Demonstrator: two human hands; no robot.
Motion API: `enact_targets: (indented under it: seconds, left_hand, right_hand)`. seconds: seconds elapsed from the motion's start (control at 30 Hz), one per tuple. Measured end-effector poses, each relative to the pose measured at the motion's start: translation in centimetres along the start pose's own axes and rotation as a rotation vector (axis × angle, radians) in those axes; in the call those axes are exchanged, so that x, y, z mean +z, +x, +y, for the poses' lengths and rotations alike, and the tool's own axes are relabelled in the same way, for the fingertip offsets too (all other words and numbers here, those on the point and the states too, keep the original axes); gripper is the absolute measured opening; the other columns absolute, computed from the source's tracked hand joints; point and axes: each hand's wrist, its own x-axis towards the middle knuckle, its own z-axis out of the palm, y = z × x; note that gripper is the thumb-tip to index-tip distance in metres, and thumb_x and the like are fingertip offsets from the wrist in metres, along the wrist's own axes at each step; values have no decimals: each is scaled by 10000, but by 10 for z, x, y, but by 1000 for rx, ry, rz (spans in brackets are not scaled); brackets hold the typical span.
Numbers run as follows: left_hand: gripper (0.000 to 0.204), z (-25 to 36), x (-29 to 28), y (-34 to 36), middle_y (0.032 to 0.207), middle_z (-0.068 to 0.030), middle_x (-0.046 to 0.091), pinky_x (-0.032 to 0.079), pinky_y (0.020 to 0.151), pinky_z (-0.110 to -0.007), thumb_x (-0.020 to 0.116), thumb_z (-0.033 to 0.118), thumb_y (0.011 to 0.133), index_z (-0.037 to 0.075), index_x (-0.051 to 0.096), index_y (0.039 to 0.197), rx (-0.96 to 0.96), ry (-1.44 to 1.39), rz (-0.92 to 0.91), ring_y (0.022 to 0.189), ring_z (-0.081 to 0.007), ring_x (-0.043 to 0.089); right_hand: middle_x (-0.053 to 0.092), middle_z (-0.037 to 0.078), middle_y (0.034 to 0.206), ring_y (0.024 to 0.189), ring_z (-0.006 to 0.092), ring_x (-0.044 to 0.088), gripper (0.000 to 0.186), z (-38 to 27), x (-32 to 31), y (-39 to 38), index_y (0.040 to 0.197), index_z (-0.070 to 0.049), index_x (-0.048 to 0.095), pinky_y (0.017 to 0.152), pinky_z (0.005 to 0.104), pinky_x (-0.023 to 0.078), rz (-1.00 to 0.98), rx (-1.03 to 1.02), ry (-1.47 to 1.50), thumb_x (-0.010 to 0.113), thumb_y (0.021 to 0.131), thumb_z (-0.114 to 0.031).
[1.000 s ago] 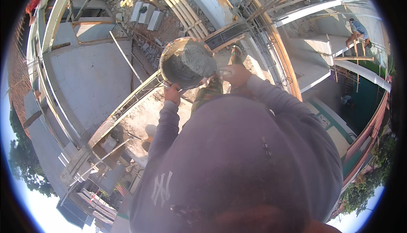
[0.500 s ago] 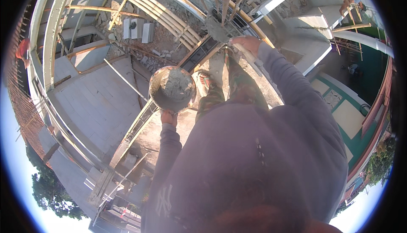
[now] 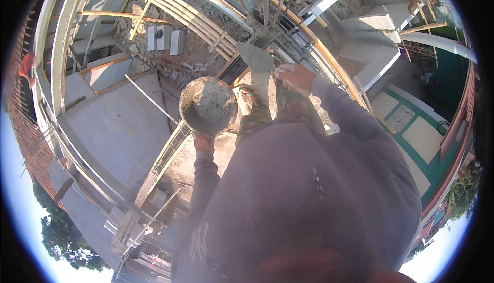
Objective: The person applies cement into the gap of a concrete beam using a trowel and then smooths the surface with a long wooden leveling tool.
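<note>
In my left hand (image 3: 204,143) is the near rim of a round bucket (image 3: 187,109), its fingers closed on it. Wet grey mortar (image 3: 215,97) fills part of the bucket. To the right, my right hand (image 3: 297,75) grips a trowel (image 3: 254,57), whose handle is mostly hidden by the fingers. The grey, mortar-coated blade is in the air, beyond and to the right of the bucket, apart from it. Below the blade lies a narrow form (image 3: 234,70) with timber sides.
Bamboo poles (image 3: 198,23) run across the far left above rubble and several pale blocks (image 3: 177,42). Upright wooden stakes (image 3: 265,7) stand ahead beside a long formwork board (image 3: 329,59). A grey slab (image 3: 121,123) lies left. Another person (image 3: 27,70) is at the far left edge.
My right hand has drawn the trowel back from the formwork near the stakes, toward me and the bucket, and the blade has turned leftward. My left hand and the bucket have barely moved.
</note>
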Motion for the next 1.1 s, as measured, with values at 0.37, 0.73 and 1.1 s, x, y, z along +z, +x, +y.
enact_targets:
  seconds: [0.37, 0.73, 1.1]
  left_hand:
    - [546, 14, 11, -2, 1336, -142, 564, 568, 969, -494, 417, -91, 901, 162, 398, 1384, -72, -218, -35, 1173, -340, 630]
    - [339, 5, -10, 3, 1216, -137, 633, 574, 906, -423, 461, -37, 958, 68, 497, 1278, 13, 539, -150, 1075, -305, 668]
    - [315, -17, -13, 8, 1198, -161, 634, 576, 870, -457, 428, -35, 946, 33, 492, 1247, -121, -8, -45, 1071, -326, 667]
  right_hand:
    - [630, 92, 832, 609, 223, 657, 549, 59, 32, 149, 1310, -40, 617, 502, 395, 538, 259, 73, 247, 748, 900, -381]
    - [623, 97, 815, 602, 216, 605, 314, 49, 20, 88, 1031, -13, 660, 483, 369, 478, 377, 125, 597, 778, 892, -269]
    - [620, 89, 795, 598, 203, 600, 294, 51, 31, 91, 1026, -27, 663, 499, 388, 511, 421, 150, 755, 731, 900, -284]
